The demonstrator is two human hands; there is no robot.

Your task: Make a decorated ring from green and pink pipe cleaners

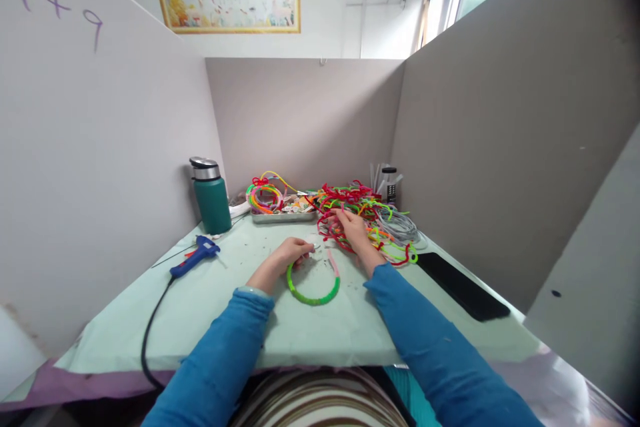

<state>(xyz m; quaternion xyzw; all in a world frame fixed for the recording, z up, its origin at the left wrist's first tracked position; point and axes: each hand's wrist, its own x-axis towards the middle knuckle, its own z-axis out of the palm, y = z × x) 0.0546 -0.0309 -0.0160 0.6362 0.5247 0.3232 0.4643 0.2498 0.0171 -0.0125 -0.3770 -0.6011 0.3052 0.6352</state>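
Observation:
My left hand (293,251) is closed on one end of a curved wire ring (313,302) wrapped in fuzzy green pipe cleaner. The ring is open at the top, and its far end is bare of green and pale pink. A small whitish tip shows at my left fingertips; I cannot make out what it is. My right hand (353,227) reaches to the left side of a tangled pile of coloured pipe cleaners (357,193). Its thumb and fingers are pinched together on a pinkish-red strand there, partly hidden by the fingers.
A metal tray (285,217) with small pieces and a colourful ring stands at the back. To the left are a green bottle (213,203) and a blue glue gun (196,257) with its cord. Grey wire coils (400,225) and a black phone-like slab (463,285) lie right. Partitions enclose the table.

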